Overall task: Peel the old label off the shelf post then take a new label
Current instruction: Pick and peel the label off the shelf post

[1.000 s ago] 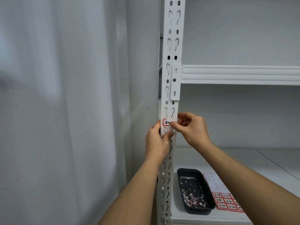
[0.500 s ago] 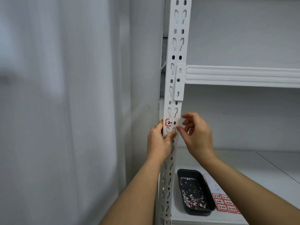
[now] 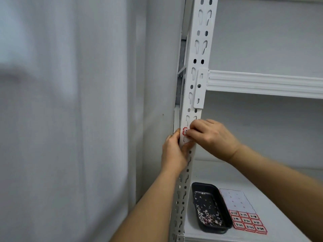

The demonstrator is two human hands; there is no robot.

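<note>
the left hand [image 3: 173, 151] is gripping the shelf post [image 3: 194, 102]; the right hand [image 3: 212, 135] is pinching the old label [image 3: 184, 131] there. peeling slowly from one corner should avoid tearing.

matt white metal post [image 3: 195, 95], black tray [image 3: 209, 206] w/ paper scraps [image 3: 208, 215]

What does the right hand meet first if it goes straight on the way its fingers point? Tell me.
The right hand points left at the shelf post; its fingertips already seem to touch the old label there. Beyond that, likely the left hand gripping the post.
</note>
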